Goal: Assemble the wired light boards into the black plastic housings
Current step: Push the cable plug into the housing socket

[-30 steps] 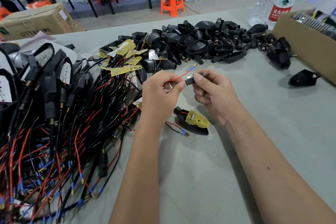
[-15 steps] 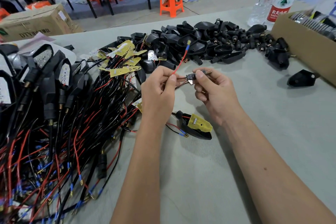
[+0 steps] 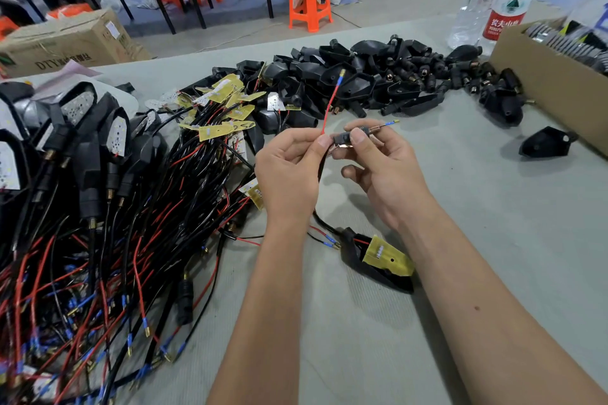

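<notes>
- A grey-green felt-like table [image 3: 493, 240] is seen filling most of the view; beyond its far edge a concrete floor, an orange stool [image 3: 309, 0] and a dark bench are visible.
- The left side of the table is covered by a tangle of red and black wires [image 3: 108, 240], with finished housings lined up at the left edge, cut off by the frame.
- A heap of empty black housings [image 3: 378, 76] is spread along the far middle of the table.
- A cardboard box [image 3: 543, 82] is set at the right edge, only partly in view; its contents are blurred.
- Two water bottles [image 3: 493, 0] are stood behind it, tops cut off.
- One housing with a yellow light board [image 3: 385, 256] is laid near the right forearm.
- The right hand [image 3: 385, 174] is closed on a small black housing neck [image 3: 342, 140], a thin blue-tipped wire protruding through its threaded end.
- The left hand [image 3: 289, 171] is pinched on a red wire [image 3: 330, 105], which is raised upward.
- The board attached to these wires is hidden behind the hands.
</notes>
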### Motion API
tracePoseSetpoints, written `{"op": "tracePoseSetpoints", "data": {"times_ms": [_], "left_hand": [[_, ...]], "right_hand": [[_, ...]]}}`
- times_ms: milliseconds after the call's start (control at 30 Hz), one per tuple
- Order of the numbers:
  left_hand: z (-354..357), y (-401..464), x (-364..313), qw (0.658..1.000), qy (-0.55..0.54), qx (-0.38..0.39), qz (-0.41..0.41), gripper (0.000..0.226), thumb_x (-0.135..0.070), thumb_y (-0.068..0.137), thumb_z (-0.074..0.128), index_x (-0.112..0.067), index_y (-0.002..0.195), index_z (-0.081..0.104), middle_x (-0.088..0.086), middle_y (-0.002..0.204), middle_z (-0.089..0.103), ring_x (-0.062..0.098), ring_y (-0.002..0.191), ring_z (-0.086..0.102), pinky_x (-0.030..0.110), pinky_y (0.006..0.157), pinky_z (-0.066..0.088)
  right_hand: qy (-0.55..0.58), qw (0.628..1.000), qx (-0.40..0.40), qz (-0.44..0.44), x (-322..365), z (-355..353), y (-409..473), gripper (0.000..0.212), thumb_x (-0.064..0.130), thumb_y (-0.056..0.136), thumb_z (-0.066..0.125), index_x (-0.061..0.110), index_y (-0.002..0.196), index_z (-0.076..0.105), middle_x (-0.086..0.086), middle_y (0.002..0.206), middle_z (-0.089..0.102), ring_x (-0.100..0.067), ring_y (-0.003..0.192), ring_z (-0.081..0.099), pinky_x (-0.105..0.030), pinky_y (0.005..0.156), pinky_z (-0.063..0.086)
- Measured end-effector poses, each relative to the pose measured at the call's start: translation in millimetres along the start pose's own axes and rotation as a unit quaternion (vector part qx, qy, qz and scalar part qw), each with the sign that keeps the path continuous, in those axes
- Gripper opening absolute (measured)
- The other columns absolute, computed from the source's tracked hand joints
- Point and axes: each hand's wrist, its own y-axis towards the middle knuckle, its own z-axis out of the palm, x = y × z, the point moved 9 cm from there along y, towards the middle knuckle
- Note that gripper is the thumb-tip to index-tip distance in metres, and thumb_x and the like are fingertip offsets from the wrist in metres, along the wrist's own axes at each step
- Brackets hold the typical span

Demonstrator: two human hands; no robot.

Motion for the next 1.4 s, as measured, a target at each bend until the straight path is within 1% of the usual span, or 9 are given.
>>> {"op": "tracePoseSetpoints", "data": {"times_ms": [200,367,567,767,867,967,1167,1267,1400], "left_hand": [[2.0,-3.0,-0.2,0.999,-0.016,-0.028,-0.033,0.013,0.004,0.092,0.064,-0.008,0.089,0.064,0.002,0.085,0.079,0.017,0.081,0.075,0.028,0.078,0.057],[-4.3,3.3,-12.1,0.984,-0.169,0.011,-0.052,0.023,0.002,0.082,0.06,-0.012,0.1,0.056,0.008,0.099,0.078,0.02,0.1,0.073,0.034,0.095,0.055],[8.9,2.7,-35.3,0.991,0.058,0.116,0.033,0.037,-0.015,0.097,0.068,-0.013,0.134,0.062,-0.003,0.117,0.074,0.006,0.114,0.067,0.028,0.095,0.055],[10.8,-2.8,-58.8,0.985,0.095,0.078,0.125,0.013,-0.004,0.096,0.067,-0.012,0.101,0.077,-0.004,0.083,0.076,0.021,0.068,0.068,0.014,0.056,0.049],[10.5,1.0,-52.2,0.981,0.149,0.073,0.104,0.02,-0.017,0.098,0.068,-0.013,0.117,0.074,-0.003,0.1,0.074,0.003,0.084,0.067,0.017,0.071,0.053],[13.6,3.6,-34.1,0.982,0.157,0.093,0.046,0.036,-0.016,0.096,0.071,-0.011,0.131,0.066,0.0,0.109,0.075,0.005,0.087,0.071,0.022,0.068,0.056],[-3.7,4.4,-35.7,0.996,0.063,0.002,0.06,0.016,0.002,0.086,0.075,-0.007,0.099,0.075,0.003,0.082,0.078,0.011,0.074,0.075,0.02,0.063,0.056],[-13.0,7.3,-30.4,0.999,0.024,-0.028,0.039,0.018,0.003,0.088,0.071,-0.014,0.093,0.075,0.002,0.076,0.075,0.015,0.068,0.071,0.025,0.064,0.057],[-17.9,14.9,-24.2,0.989,0.137,0.02,0.05,0.026,0.003,0.086,0.072,-0.022,0.087,0.079,-0.004,0.077,0.076,0.014,0.072,0.071,0.023,0.07,0.056]], "right_hand": [[0.1,0.995,0.006,0.008,-2.7,7.6,-1.5,0.01,0.013,0.108,0.05,0.016,0.109,0.059,-0.021,0.11,0.073,-0.026,0.092,0.075,-0.024,0.068,0.059],[0.188,0.981,0.004,0.037,-4.4,7.5,-0.9,0.01,0.019,0.109,0.046,0.017,0.106,0.055,-0.021,0.093,0.072,-0.026,0.077,0.076,-0.025,0.067,0.06],[0.051,0.998,0.044,0.014,-1.4,9.1,0.6,0.007,0.021,0.11,0.048,0.017,0.108,0.054,-0.013,0.087,0.072,-0.018,0.067,0.066,-0.022,0.061,0.054],[-0.027,0.999,0.043,0.019,-9.2,14.5,-2.9,0.012,0.016,0.109,0.05,0.01,0.117,0.055,-0.016,0.084,0.072,-0.023,0.067,0.069,-0.025,0.061,0.056],[-0.063,0.997,0.054,0.008,-6.0,14.8,-2.3,0.009,0.015,0.108,0.051,0.009,0.115,0.054,-0.015,0.082,0.071,-0.024,0.064,0.068,-0.027,0.059,0.056],[-0.117,0.988,0.097,-0.008,-5.0,24.3,-3.9,0.007,0.012,0.108,0.051,0.01,0.113,0.056,-0.013,0.078,0.069,-0.023,0.061,0.066,-0.029,0.057,0.054],[-0.152,0.978,0.14,-0.009,-7.7,36.2,-8.2,0.012,0.008,0.107,0.051,0.017,0.11,0.06,-0.008,0.075,0.068,-0.025,0.059,0.065,-0.029,0.055,0.053],[-0.111,0.99,0.086,0.013,-10.3,26.0,-4.5,0.005,0.012,0.108,0.05,0.01,0.105,0.054,-0.017,0.079,0.069,-0.023,0.057,0.063,-0.027,0.053,0.051],[-0.004,0.998,-0.042,0.051,-13.7,-2.7,-0.1,0.015,0.022,0.109,0.051,0.008,0.102,0.054,-0.013,0.077,0.073,-0.014,0.054,0.061,-0.02,0.05,0.048]]}}
